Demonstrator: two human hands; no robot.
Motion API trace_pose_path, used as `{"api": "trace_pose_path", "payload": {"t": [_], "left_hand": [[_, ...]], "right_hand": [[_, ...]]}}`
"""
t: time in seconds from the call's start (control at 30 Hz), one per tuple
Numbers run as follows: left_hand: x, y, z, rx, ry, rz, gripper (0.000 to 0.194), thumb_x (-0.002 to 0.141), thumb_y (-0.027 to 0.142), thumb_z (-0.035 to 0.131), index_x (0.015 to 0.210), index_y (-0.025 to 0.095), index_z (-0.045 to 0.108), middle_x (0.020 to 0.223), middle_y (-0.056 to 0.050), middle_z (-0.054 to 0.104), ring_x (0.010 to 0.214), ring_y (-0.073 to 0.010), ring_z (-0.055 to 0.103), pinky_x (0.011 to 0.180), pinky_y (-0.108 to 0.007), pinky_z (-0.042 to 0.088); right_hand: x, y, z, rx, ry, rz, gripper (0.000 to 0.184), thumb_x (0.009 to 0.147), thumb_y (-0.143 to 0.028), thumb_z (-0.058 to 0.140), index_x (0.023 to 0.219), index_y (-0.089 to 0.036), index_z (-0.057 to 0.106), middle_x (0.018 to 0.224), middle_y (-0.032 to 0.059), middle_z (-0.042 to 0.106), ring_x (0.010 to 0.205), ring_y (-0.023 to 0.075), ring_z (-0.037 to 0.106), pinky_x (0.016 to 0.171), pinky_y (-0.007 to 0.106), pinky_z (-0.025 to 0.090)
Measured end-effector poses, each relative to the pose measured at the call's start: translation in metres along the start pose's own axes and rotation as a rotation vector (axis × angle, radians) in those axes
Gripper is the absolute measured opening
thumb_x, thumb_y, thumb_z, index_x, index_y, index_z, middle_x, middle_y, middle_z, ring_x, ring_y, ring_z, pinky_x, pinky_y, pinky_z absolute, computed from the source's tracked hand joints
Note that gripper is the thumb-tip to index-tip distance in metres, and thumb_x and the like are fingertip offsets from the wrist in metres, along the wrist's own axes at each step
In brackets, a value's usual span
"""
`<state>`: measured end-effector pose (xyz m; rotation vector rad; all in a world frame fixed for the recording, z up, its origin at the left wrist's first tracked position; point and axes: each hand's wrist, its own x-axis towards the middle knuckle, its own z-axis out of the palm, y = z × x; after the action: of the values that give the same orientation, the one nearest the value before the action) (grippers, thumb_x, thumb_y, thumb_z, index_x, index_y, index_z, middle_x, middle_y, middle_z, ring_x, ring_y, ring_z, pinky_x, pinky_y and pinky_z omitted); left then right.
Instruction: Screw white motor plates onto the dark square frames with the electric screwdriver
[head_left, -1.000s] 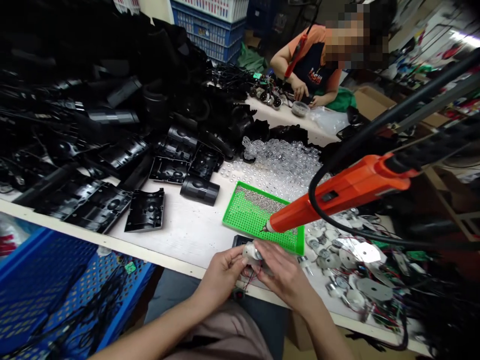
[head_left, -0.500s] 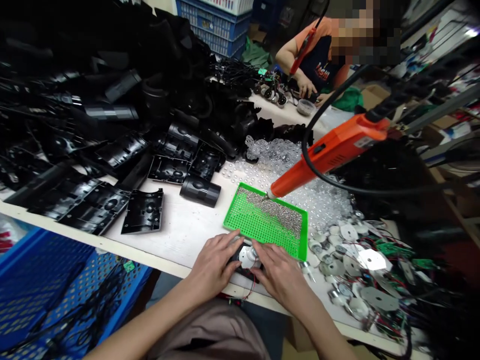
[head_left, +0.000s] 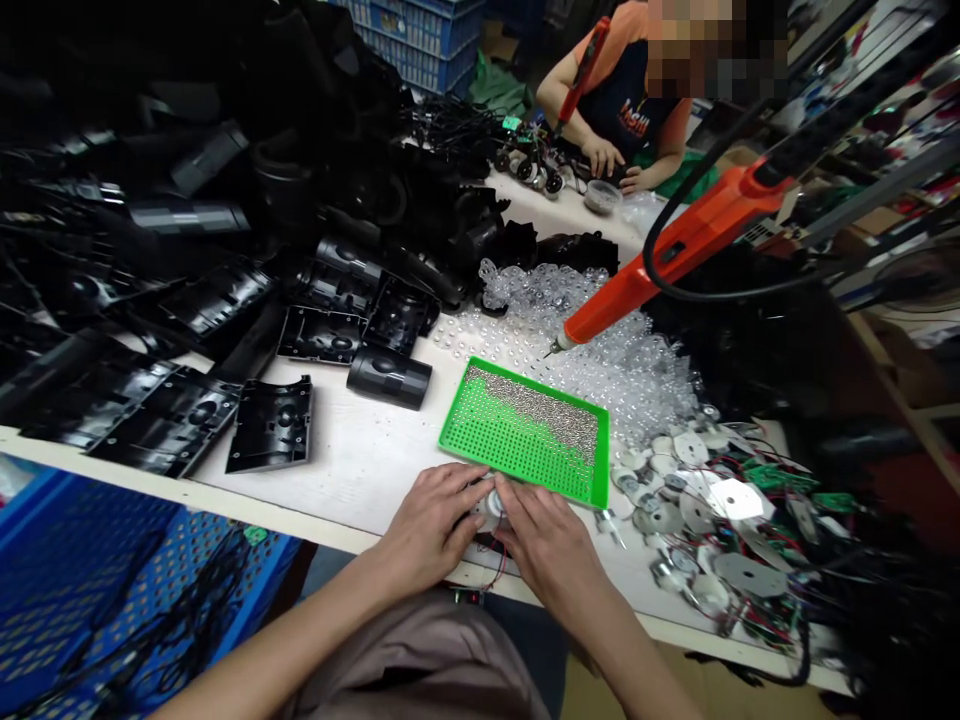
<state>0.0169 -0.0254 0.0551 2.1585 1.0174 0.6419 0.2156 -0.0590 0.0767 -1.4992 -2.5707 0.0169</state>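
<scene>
Versus half a second ago: my hands are drawn closer together, and the round white part (head_left: pixel 491 505), plainly visible between them then, is now mostly hidden. The orange screwdriver (head_left: pixel 637 285), whose tip was over the green tray (head_left: pixel 484 435), now hangs with its tip beyond the tray's far rim, near the clear plastic pieces (head_left: pixel 637 375). A second ago I have the part between my fingertips, more exposed.

Fingers: both sets are bent, nearly closed, grasping the part from either side. My left hand (head_left: pixel 433 520) lays its fingertips along the far side, thumb set a little apart at the near side; my right hand (head_left: pixel 546 535) curls in opposite, the index fingertips almost meeting (contact between them I cannot tell).

Position: the part is low over the table (head_left: pixel 367 450), just in front of the tray; red wires (head_left: pixel 501 568) trail from beneath towards my lap.
</scene>
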Motion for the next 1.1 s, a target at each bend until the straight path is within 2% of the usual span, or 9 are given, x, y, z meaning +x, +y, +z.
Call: {"api": "trace_pose_path", "payload": {"t": [0.13, 0.23, 0.4, 0.7, 0.87, 0.97, 1.03, 1.1], "left_hand": [[0.007, -0.003, 0.003, 0.053, -0.070, 0.014, 0.045, 0.092, 0.018, 0.047, 0.137, 0.024, 0.048, 0.136, -0.008, 0.056, 0.122, -0.0253, 0.050, 0.099, -0.045, 0.042], [0.006, -0.005, 0.007, 0.070, -0.051, 0.036, 0.045, 0.093, 0.016, 0.043, 0.138, 0.024, 0.047, 0.136, -0.010, 0.055, 0.123, -0.0251, 0.049, 0.099, -0.045, 0.042], [0.007, -0.005, 0.008, 0.062, -0.052, 0.053, 0.045, 0.094, 0.016, 0.040, 0.137, 0.025, 0.048, 0.136, -0.010, 0.054, 0.124, -0.0245, 0.048, 0.100, -0.045, 0.041], [0.007, -0.013, 0.007, 0.019, -0.124, 0.057, 0.046, 0.096, 0.019, 0.036, 0.140, 0.027, 0.044, 0.140, -0.010, 0.050, 0.130, -0.0251, 0.043, 0.104, -0.047, 0.037], [0.011, -0.009, 0.001, 0.004, -0.203, 0.056, 0.048, 0.096, 0.029, 0.041, 0.143, 0.028, 0.040, 0.144, -0.009, 0.046, 0.133, -0.0276, 0.039, 0.107, -0.049, 0.034], [0.014, -0.007, 0.004, 0.027, -0.190, 0.014, 0.049, 0.094, 0.040, 0.047, 0.141, 0.026, 0.044, 0.141, -0.011, 0.048, 0.131, -0.0290, 0.041, 0.106, -0.049, 0.033], [0.014, -0.008, 0.007, 0.049, -0.178, 0.002, 0.046, 0.095, 0.044, 0.046, 0.137, 0.026, 0.048, 0.139, -0.011, 0.049, 0.129, -0.0292, 0.042, 0.106, -0.049, 0.033], [0.014, -0.010, 0.009, 0.068, -0.179, 0.004, 0.043, 0.096, 0.044, 0.044, 0.134, 0.027, 0.052, 0.138, -0.011, 0.049, 0.129, -0.0289, 0.043, 0.105, -0.048, 0.033]], "right_hand": [[-0.002, -0.005, -0.003, 0.022, 0.010, 0.028, 0.045, 0.096, -0.026, 0.043, 0.139, -0.011, 0.042, 0.115, 0.0148, 0.066, 0.100, 0.0267, 0.059, 0.087, 0.042, 0.048], [-0.003, -0.005, -0.005, 0.116, 0.049, 0.068, 0.040, 0.097, -0.023, 0.040, 0.136, -0.014, 0.046, 0.118, 0.0129, 0.066, 0.101, 0.0252, 0.059, 0.088, 0.042, 0.050], [-0.005, -0.007, -0.005, 0.281, 0.107, 0.135, 0.038, 0.097, -0.021, 0.042, 0.134, -0.017, 0.048, 0.108, 0.0102, 0.068, 0.096, 0.0225, 0.060, 0.084, 0.038, 0.052], [-0.003, -0.011, -0.004, 0.181, 0.126, 0.096, 0.034, 0.094, -0.021, 0.048, 0.126, -0.016, 0.057, 0.100, 0.0105, 0.069, 0.090, 0.0225, 0.059, 0.076, 0.037, 0.048], [-0.004, -0.016, 0.008, 0.229, 0.211, 0.156, 0.037, 0.093, -0.017, 0.049, 0.129, -0.017, 0.056, 0.107, 0.0120, 0.066, 0.098, 0.0236, 0.057, 0.084, 0.038, 0.051], [-0.009, -0.016, 0.010, 0.275, 0.212, 0.179, 0.043, 0.092, -0.012, 0.045, 0.134, -0.017, 0.052, 0.114, 0.0129, 0.063, 0.105, 0.0245, 0.055, 0.090, 0.041, 0.051], [-0.019, -0.017, 0.007, 0.326, 0.215, 0.206, 0.046, 0.092, -0.012, 0.044, 0.138, -0.016, 0.047, 0.118, 0.0133, 0.062, 0.111, 0.0248, 0.054, 0.095, 0.042, 0.050], [-0.036, -0.020, 0.004, 0.416, 0.241, 0.279, 0.040, 0.093, -0.016, 0.045, 0.132, -0.017, 0.053, 0.112, 0.0115, 0.066, 0.106, 0.0231, 0.058, 0.092, 0.040, 0.051]]}}
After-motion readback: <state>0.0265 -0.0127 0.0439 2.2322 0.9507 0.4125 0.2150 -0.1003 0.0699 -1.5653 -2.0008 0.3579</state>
